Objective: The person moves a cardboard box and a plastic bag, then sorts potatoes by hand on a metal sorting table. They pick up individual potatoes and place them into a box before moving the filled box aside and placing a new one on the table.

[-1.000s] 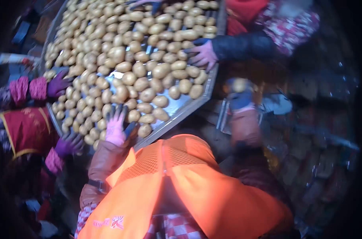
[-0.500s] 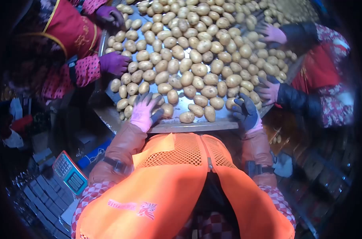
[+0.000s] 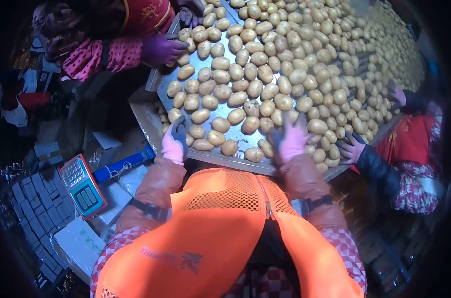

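Observation:
Many potatoes (image 3: pixel 251 108) lie over a metal sorting table (image 3: pixel 225 160) in front of me. My left hand (image 3: pixel 174 142), in a pink glove with grey fingers, is at the table's near left edge. Its fingers are stretched forward, beside the nearest potatoes. My right hand (image 3: pixel 292 141), gloved alike and a little blurred, reaches over the near rim with fingers spread. Those fingertips are among potatoes, touching some; neither hand has a potato visibly in its grip.
On the left, a co-worker's purple-gloved hand (image 3: pixel 164 48) is at the table edge. Another co-worker's gloved hand (image 3: pixel 352 148) touches potatoes on the right. A scale display with keypad (image 3: pixel 83 185), a blue bar (image 3: pixel 123 165) and a white box (image 3: pixel 79 244) are at lower left.
The view has shifted, showing more of the table to the right. My left hand is now at the table's left edge; my right hand has moved inward from the right onto potatoes.

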Available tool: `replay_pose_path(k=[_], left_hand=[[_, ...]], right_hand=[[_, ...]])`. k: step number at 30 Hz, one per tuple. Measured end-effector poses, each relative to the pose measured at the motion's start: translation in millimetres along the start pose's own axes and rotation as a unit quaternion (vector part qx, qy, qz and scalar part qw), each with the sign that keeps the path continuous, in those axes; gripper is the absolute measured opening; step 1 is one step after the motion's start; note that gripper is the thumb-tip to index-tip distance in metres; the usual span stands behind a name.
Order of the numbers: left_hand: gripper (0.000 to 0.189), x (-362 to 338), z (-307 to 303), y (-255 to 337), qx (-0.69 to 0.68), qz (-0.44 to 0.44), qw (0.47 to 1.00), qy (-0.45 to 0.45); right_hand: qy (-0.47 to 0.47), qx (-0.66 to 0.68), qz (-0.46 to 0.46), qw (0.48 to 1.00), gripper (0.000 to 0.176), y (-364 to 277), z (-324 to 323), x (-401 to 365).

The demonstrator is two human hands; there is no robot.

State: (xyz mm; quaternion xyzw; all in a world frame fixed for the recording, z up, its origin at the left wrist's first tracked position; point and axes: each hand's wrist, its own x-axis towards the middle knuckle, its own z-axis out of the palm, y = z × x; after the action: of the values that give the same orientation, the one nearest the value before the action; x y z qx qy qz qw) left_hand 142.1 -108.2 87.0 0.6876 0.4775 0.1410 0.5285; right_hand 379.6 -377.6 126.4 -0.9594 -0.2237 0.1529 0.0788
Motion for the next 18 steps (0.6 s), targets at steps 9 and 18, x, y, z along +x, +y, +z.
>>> replay_pose_path(k=[9, 18], left_hand=[[0.056, 2, 64, 69, 0.406, 0.429, 0.785, -0.185], [0.04, 39, 58, 87, 0.345, 0.347, 0.872, 0.006]], right_hand=[[-0.104, 0.206, -0.349, 0.908, 0.036, -43, 19, 1], [0.042, -0.089, -0.07, 0.993, 0.072, -13, -25, 80]])
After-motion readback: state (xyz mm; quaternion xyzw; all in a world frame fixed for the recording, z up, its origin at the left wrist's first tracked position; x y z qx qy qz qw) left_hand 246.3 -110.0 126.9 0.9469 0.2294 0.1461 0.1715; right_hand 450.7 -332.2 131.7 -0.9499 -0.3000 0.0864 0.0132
